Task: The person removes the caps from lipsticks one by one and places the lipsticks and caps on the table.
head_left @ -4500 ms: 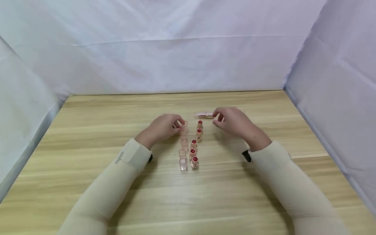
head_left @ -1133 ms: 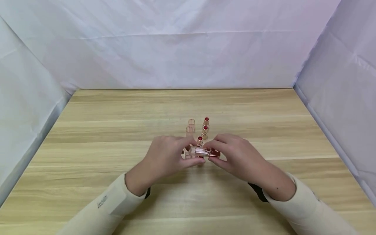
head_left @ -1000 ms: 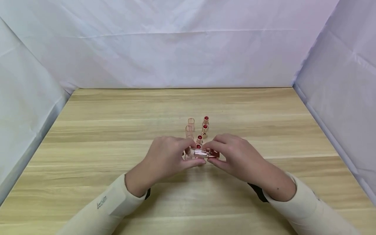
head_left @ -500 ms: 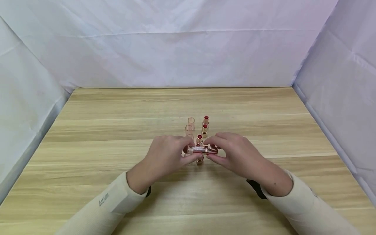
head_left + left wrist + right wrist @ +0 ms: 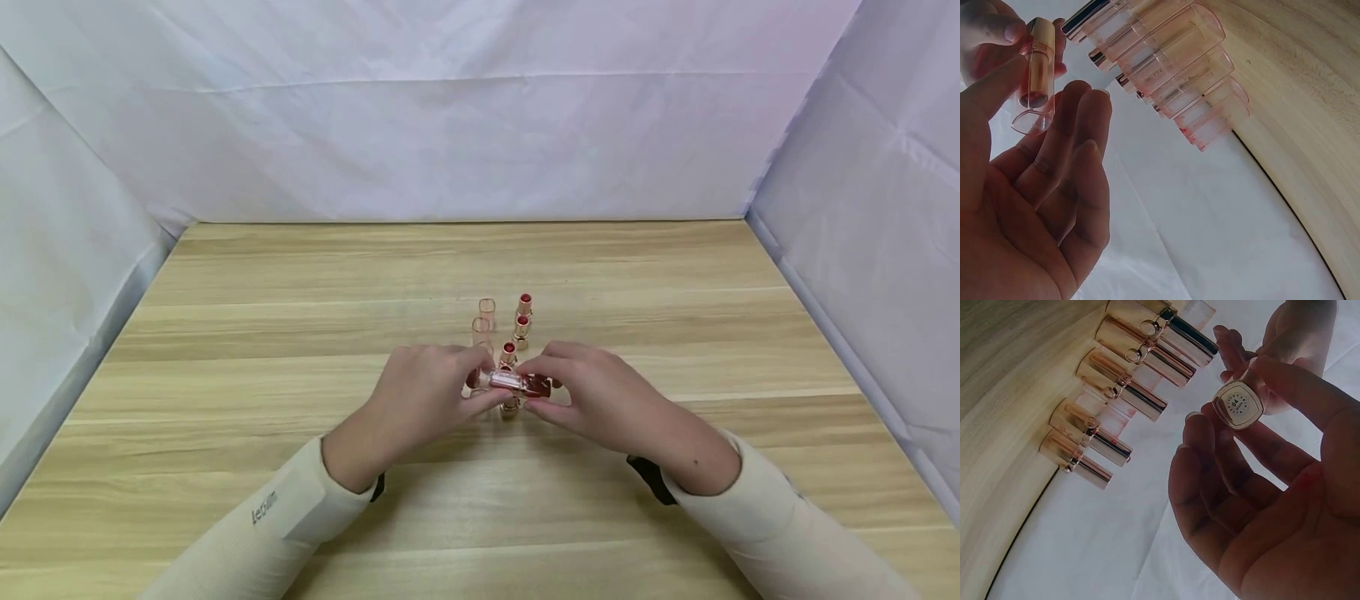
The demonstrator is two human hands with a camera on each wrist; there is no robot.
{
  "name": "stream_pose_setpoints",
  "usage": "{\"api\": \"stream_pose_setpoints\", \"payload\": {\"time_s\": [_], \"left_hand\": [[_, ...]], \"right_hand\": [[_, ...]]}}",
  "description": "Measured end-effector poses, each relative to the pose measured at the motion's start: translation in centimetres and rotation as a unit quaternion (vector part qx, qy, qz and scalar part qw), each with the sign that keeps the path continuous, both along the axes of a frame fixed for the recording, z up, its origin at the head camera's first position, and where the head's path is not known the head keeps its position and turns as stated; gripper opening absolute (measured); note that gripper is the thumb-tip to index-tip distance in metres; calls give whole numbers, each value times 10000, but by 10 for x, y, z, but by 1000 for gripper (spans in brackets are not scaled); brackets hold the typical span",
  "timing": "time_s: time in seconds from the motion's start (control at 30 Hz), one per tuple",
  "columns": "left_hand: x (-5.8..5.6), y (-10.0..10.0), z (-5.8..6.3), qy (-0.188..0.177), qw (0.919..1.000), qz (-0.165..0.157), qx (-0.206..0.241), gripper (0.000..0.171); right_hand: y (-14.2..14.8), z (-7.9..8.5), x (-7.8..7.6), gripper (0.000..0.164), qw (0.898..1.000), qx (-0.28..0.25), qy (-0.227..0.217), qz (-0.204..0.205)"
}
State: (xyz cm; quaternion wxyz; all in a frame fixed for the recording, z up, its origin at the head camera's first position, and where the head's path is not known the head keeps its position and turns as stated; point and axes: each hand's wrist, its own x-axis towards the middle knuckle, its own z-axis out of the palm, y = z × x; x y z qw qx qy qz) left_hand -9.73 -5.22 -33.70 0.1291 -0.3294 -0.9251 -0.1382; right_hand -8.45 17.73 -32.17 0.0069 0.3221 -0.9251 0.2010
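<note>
Above the table, both hands hold one capped lipstick (image 5: 508, 381) crosswise. My left hand (image 5: 420, 404) pinches its clear cap end between thumb and fingers. At the other end, my right hand (image 5: 611, 400) grips the base, whose labelled bottom (image 5: 1239, 405) faces the right wrist camera. Through the cap in the left wrist view, the gold tube (image 5: 1039, 69) shows. Just beyond the hands stand several uncapped lipsticks (image 5: 522, 325) with red tips. Left of them is a row of clear pink caps (image 5: 482, 329), standing with their rims up. The hands hide the near part of both rows.
The wood-grain table (image 5: 262, 333) spreads out around the hands. A white cloth backdrop (image 5: 450, 142) rises behind it, with more white cloth (image 5: 877, 208) along the right side and the left.
Earlier the capped lipstick lay on the table behind the rows, at the right fingertips. It was picked up and brought nearer between both hands. Over the last second it has tilted slightly.
</note>
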Motion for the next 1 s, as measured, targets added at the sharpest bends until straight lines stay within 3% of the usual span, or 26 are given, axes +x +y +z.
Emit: {"api": "stream_pose_setpoints", "payload": {"time_s": [0.33, 1.0], "left_hand": [[-2, 0, -1, 47, 10000, -3, -20, 33], [-1, -2, 2, -189, 9998, 28, 2, 32]], "right_hand": [[0, -3, -1, 23, 9995, 253, -125, -164], [-1, -2, 0, 21, 9989, 450, -42, -98]]}}
